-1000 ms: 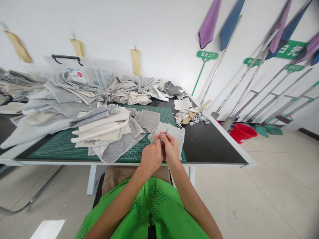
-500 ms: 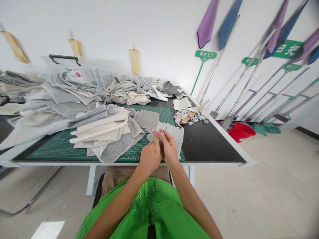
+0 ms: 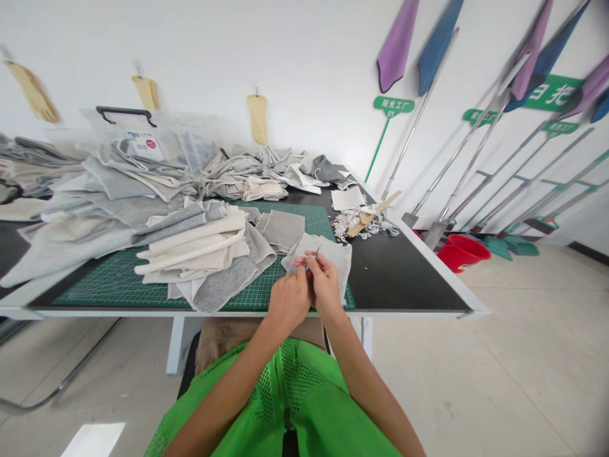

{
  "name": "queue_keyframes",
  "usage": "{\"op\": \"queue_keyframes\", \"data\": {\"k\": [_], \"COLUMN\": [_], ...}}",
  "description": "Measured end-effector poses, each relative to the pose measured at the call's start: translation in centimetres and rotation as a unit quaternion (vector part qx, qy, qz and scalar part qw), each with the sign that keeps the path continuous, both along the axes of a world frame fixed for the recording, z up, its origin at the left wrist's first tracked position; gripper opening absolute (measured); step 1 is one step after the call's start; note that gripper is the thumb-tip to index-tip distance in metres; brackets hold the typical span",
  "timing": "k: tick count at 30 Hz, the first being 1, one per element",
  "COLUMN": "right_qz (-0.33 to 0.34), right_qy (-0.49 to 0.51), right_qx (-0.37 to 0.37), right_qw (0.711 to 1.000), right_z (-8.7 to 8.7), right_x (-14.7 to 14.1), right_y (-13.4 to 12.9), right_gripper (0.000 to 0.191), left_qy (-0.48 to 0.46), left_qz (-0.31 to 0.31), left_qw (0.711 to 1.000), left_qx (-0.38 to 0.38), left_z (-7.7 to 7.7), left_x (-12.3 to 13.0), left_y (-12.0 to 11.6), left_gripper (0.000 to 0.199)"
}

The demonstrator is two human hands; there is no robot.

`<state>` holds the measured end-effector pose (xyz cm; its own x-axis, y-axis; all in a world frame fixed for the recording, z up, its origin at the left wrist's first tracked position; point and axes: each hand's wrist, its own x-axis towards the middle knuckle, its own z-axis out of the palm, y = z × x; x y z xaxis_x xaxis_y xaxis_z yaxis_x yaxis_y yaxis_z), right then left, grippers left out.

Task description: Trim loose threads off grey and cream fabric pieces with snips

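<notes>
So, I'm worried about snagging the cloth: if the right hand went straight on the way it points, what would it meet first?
The right hand points up and left, so it would likely meet the small metal tool at its fingertips first, then the left hand, though depth is unclear.

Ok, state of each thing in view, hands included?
grey fabric piece, lying on the mat, near edge in the fingers
left hand, raised, fingertips at the fabric
right hand, raised, fingertips at the fabric
small metal tool, pinched at the fingertips, holding hand unclear
green cutting mat, flat, partly covered
folded fabric stack, piled on the mat
red bucket, upright on the floor
cream glove, hanging on the wall, fingers down
</notes>
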<state>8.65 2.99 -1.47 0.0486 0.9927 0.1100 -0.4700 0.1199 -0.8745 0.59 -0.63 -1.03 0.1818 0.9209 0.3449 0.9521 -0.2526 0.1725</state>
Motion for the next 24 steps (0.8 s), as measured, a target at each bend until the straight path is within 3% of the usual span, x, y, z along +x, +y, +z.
{"op": "queue_keyframes", "data": {"k": [24], "right_qz": [0.001], "right_qy": [-0.008], "right_qx": [0.012], "right_qw": [1.0], "right_z": [-0.01], "right_x": [-0.05], "right_y": [0.08], "right_gripper": [0.028], "left_qy": [0.004], "left_qz": [0.004], "left_qw": [1.0], "left_qx": [-0.004], "left_z": [0.18], "left_x": [0.09], "left_y": [0.06], "left_gripper": [0.021]}}
